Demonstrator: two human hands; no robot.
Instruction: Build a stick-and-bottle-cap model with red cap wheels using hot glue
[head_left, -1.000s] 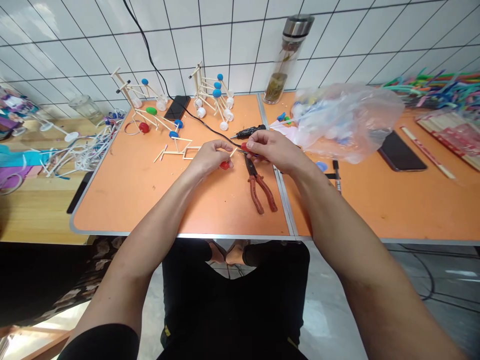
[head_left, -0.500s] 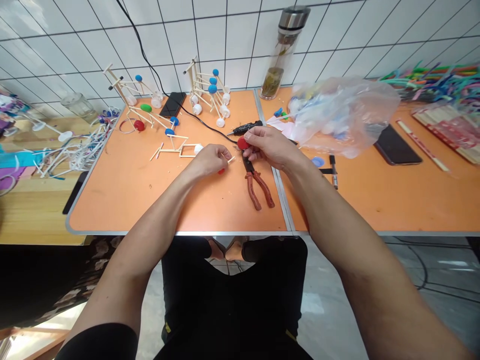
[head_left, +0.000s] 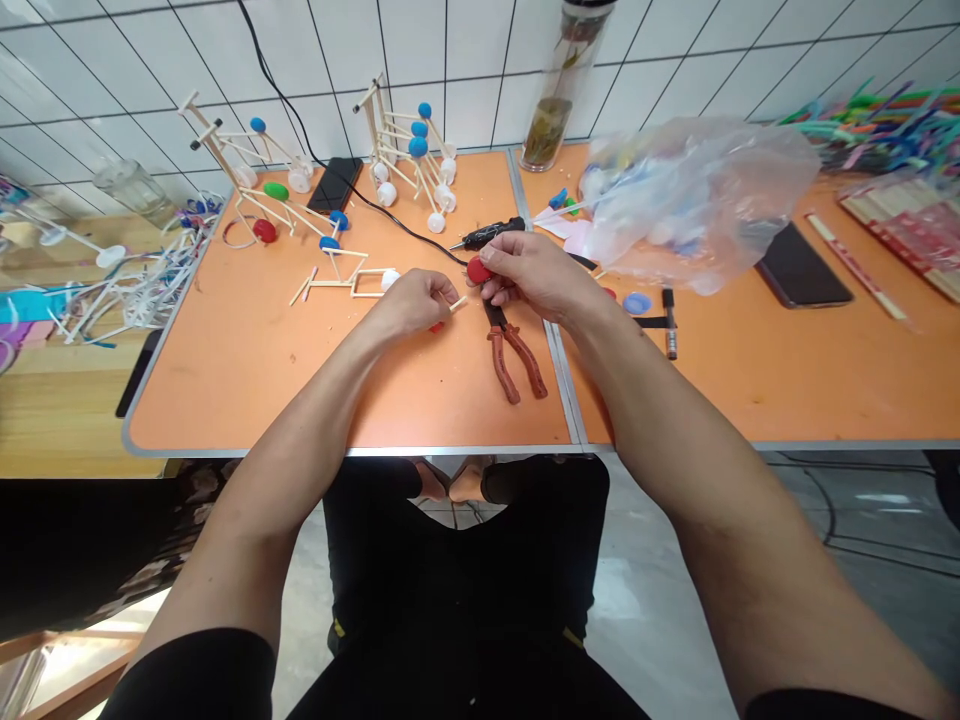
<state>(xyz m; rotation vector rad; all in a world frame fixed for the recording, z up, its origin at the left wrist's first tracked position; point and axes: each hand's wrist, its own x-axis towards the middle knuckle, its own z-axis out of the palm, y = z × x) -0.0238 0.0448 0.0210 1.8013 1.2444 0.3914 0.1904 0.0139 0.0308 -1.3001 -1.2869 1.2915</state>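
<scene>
Both bare forearms stretch forward and converge, elbows wide. The left hand (head_left: 415, 300) is curled palm-down, thumb and forefinger pinched together, the other fingers folded beneath. The right hand (head_left: 531, 275) sits just beyond the left fingertips, knuckles up, its fingers (head_left: 491, 255) bent in a closed pinch pointing left. The two sets of fingertips are near, yet apart.

Your table (head_left: 262, 400)
Pliers (head_left: 516, 352) lie mid-table — bag (head_left: 697, 200) behind them to your right, stick models (head_left: 409, 150) behind left, bottle (head_left: 559, 100) rearmost.

Left hand (head_left: 411, 302) pinches stick (head_left: 457, 303); right hand (head_left: 529, 275) holds red cap (head_left: 478, 270).
</scene>
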